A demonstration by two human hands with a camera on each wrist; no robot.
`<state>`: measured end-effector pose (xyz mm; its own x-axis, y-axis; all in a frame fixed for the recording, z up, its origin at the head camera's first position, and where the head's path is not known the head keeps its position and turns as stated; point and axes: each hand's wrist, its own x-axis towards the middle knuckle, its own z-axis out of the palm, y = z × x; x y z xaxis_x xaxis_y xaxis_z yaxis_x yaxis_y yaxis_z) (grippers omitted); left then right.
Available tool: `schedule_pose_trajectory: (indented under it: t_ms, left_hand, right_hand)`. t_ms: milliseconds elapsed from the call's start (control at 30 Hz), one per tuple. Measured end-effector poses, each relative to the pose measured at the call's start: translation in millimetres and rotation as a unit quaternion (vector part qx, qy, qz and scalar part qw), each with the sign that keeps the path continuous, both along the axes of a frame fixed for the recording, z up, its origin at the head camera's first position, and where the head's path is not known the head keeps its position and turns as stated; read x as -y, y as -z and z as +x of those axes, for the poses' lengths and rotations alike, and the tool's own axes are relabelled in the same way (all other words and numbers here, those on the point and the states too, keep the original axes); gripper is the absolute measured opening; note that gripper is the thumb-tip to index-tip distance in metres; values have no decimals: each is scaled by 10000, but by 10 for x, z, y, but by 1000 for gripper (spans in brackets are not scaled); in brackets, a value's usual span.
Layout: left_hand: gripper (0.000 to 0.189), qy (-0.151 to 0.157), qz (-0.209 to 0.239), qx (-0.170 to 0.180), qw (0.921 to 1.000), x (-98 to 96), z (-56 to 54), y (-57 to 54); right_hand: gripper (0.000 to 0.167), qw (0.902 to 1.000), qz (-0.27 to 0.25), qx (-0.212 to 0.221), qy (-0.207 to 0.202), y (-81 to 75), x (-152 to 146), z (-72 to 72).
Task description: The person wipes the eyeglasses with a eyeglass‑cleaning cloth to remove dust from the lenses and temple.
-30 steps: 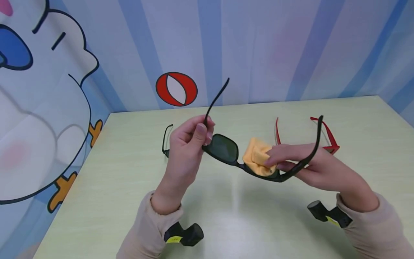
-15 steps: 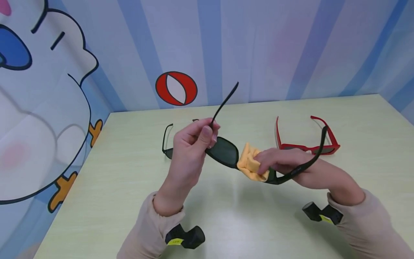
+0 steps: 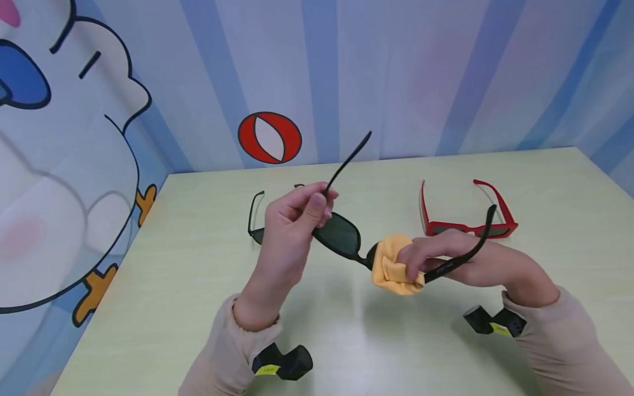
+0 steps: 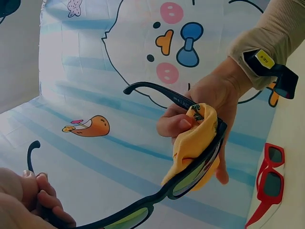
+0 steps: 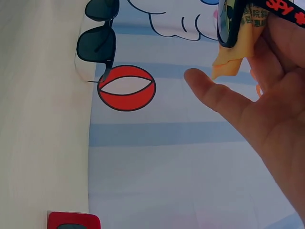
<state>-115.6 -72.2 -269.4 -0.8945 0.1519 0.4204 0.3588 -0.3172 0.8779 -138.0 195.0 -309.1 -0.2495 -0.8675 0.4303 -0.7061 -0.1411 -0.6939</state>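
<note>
In the head view my left hand (image 3: 289, 236) pinches black-framed sunglasses (image 3: 339, 235) at the hinge end, thumb against fingers, holding them above the table. One temple points up past these fingers. A folded orange-yellow cleaning cloth (image 3: 388, 270) covers the other lens, and my right hand (image 3: 470, 259) holds it there with bent fingers. The left wrist view shows the cloth (image 4: 193, 140) draped over both sides of the frame by the far temple. From the right wrist, the right thumb (image 5: 217, 93) stands straight, apart from the cloth (image 5: 238, 47).
Red sunglasses (image 3: 501, 231) lie on the pale table (image 3: 198, 264) behind my right hand. A second dark pair (image 3: 257, 235) lies behind my left hand, partly hidden by it. A striped cartoon wall (image 3: 361, 82) borders the table at the back and left.
The cloth has slid left toward the bridge, then back right and lower over the lens, with my right hand. The sunglasses' temples have tipped slightly; my left hand keeps its pinch.
</note>
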Motion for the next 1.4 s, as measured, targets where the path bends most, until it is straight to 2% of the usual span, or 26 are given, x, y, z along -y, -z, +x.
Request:
schedule_pose_trajectory:
  t_ms: [133, 300, 367, 467, 533, 667, 733, 833, 900, 1033, 1233, 1400]
  left_hand:
    - [55, 6, -46, -30, 10000, -4, 5, -1]
    - [44, -75, -250, -36, 9997, -4, 15, -3]
    - [50, -79, -284, -48, 9996, -5, 20, -2]
    - [64, -4, -273, -91, 9996, -10, 26, 3]
    - [73, 54, -262, -109, 9996, -16, 34, 5]
    - [77, 104, -307, -143, 9994, -33, 42, 3]
    - [79, 101, -319, -82, 9994, -37, 41, 6]
    - [80, 84, -273, 107, 9995, -31, 25, 22]
    - [82, 97, -121, 274, 9995, -22, 7, 35]
    - [77, 124, 195, 435, 9988, 0, -31, 51]
    - [66, 183, 350, 357, 9986, 16, -43, 31]
    - [63, 184, 382, 420, 9982, 7, -49, 37]
  right_hand:
    - [50, 9991, 1, -314, 275, -21, 7, 9]
    - [46, 9927, 293, -689, 945, -47, 21, 39]
    - [45, 9891, 436, -787, 1164, -51, 26, 48]
    - [46, 9868, 517, -863, 1270, -52, 18, 55]
    - [46, 9869, 607, -759, 1285, -56, 14, 64]
    - [49, 9870, 817, -381, 1327, -48, 5, 86]
    - [57, 9892, 853, -60, 1188, -31, 2, 85]
    - [61, 9934, 757, 123, 857, 12, -4, 56]
    - [61, 9971, 543, 149, 519, 40, -8, 25]
    - [53, 9997, 128, -17, 190, 80, -26, -21]
    - [47, 9993, -53, -84, 354, 49, -45, -24]
    - [42, 9978, 202, 64, 623, -14, -47, 12]
